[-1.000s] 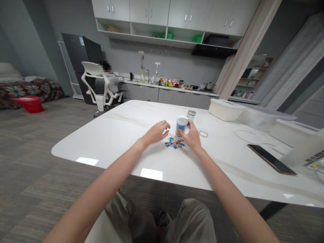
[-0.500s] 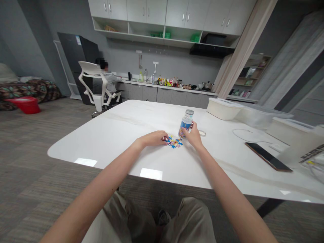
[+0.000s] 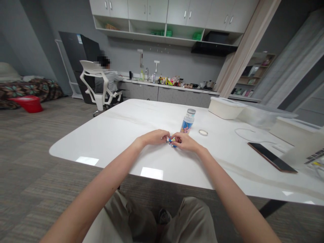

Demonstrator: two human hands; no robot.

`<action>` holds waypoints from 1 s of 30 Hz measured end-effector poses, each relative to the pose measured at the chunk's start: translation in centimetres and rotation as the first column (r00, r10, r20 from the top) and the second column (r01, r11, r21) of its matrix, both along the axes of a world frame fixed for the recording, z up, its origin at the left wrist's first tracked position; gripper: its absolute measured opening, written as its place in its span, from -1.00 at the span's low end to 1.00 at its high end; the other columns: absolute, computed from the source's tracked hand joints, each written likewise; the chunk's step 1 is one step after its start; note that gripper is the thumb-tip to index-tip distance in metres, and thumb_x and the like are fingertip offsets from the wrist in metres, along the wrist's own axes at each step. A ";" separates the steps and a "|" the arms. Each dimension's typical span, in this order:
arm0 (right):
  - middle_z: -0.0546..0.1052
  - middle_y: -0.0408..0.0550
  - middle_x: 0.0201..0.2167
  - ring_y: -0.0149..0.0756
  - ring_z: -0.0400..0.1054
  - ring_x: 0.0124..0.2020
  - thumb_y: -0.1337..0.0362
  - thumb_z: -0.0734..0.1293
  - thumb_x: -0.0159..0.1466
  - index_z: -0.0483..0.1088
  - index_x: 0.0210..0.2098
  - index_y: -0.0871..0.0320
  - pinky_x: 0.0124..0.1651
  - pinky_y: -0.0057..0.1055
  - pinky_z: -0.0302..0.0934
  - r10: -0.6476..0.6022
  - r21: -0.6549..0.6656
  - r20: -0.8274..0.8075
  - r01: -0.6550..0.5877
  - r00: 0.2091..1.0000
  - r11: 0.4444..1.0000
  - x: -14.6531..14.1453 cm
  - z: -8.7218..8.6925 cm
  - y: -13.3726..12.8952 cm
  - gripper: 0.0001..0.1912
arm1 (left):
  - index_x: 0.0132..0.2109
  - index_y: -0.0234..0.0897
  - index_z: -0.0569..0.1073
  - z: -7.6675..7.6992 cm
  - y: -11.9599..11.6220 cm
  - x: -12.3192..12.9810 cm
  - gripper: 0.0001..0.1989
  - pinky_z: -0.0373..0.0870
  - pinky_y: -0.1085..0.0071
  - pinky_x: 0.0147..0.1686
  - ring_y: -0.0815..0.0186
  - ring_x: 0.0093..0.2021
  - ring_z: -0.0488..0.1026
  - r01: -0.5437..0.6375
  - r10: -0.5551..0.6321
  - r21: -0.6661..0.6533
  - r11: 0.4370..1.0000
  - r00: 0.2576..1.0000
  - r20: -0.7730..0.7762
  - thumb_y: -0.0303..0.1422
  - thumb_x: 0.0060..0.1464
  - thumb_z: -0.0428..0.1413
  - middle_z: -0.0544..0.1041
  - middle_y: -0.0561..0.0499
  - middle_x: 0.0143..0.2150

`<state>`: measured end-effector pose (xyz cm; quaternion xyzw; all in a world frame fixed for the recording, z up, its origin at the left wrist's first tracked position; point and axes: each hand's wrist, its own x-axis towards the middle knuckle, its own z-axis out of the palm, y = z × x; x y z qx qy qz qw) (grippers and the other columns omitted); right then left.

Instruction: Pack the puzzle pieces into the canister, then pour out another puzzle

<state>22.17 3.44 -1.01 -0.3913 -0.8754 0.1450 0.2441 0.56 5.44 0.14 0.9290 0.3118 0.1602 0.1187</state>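
Note:
A small pile of colourful jigsaw puzzle pieces point(image 3: 171, 141), mostly blue with some yellow, lies on the white table point(image 3: 121, 126). My left hand point(image 3: 159, 137) rests at its left side, fingers curled in onto the pieces. From the right, my right hand point(image 3: 184, 141) bends thumb and fingers around pieces in the same pile and hides part of it. The two hands' fingertips nearly meet. Just behind my right hand stands a clear jar point(image 3: 186, 123) with a blue and pink picture, its lower part covered by the hand. A silver lid point(image 3: 191, 111) shows on a container behind it.
A pale ring point(image 3: 203, 132) lies right of the jar. Farther right are a phone point(image 3: 272, 157), a white cable point(image 3: 244, 135) and several storage boxes point(image 3: 225, 108). Beyond the table, a person sits by a white chair point(image 3: 98, 84) near the kitchen counter point(image 3: 172, 86).
My right hand has let go of the picture jar and come down left onto the puzzle pieces. The jar stays standing behind it. My left hand remains at the pile.

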 end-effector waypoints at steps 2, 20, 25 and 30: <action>0.40 -0.15 -0.47 -0.43 0.22 -0.48 0.24 0.37 0.15 0.48 -0.22 0.18 -0.37 -0.47 0.10 0.009 -0.030 0.023 -0.009 1.000 1.000 -0.1 -0.1 0.0 -0.79 | -0.15 -0.27 0.49 0.1 0.0 0.0 -0.75 0.30 0.45 -0.25 0.32 -0.27 0.46 -0.002 0.002 -0.002 1.000 1.000 -0.010 -0.54 0.07 -0.01 0.57 0.00 -0.26; 0.39 -0.14 -0.46 -0.41 0.22 -0.47 0.26 0.30 0.23 0.48 -0.19 0.19 -0.36 -0.45 0.11 0.002 0.003 0.004 -0.002 1.000 1.000 -0.2 0.1 -0.1 -0.80 | -0.18 -0.29 0.45 0.8 -0.7 -0.8 -0.82 0.27 0.48 -0.38 0.40 -0.44 0.38 0.083 -0.075 -0.112 0.990 0.995 0.069 -0.40 0.03 0.10 0.44 0.09 -0.44; 0.48 -0.10 -0.43 -0.39 0.27 -0.44 0.19 0.27 0.28 0.46 -0.21 0.18 -0.35 -0.45 0.13 0.023 0.005 -0.104 -0.023 0.994 1.000 -0.9 0.1 0.0 -0.78 | -0.26 -0.28 0.37 0.8 -0.9 0.3 -0.93 0.29 0.45 -0.34 0.37 -0.37 0.39 0.050 -0.070 0.086 0.995 0.968 0.243 -0.41 0.07 0.09 0.45 0.06 -0.37; 0.52 -0.06 -0.40 -0.34 0.31 -0.40 0.23 0.24 0.32 0.48 -0.27 0.16 -0.28 -0.40 0.19 0.014 0.147 -0.227 0.020 0.974 0.989 -1.3 0.8 0.1 -0.80 | -0.22 -0.25 0.30 1.0 -0.7 0.5 -0.86 0.31 0.40 -0.29 0.33 -0.31 0.39 -0.058 -0.021 0.199 0.978 0.928 0.373 -0.32 0.11 0.10 0.42 0.03 -0.30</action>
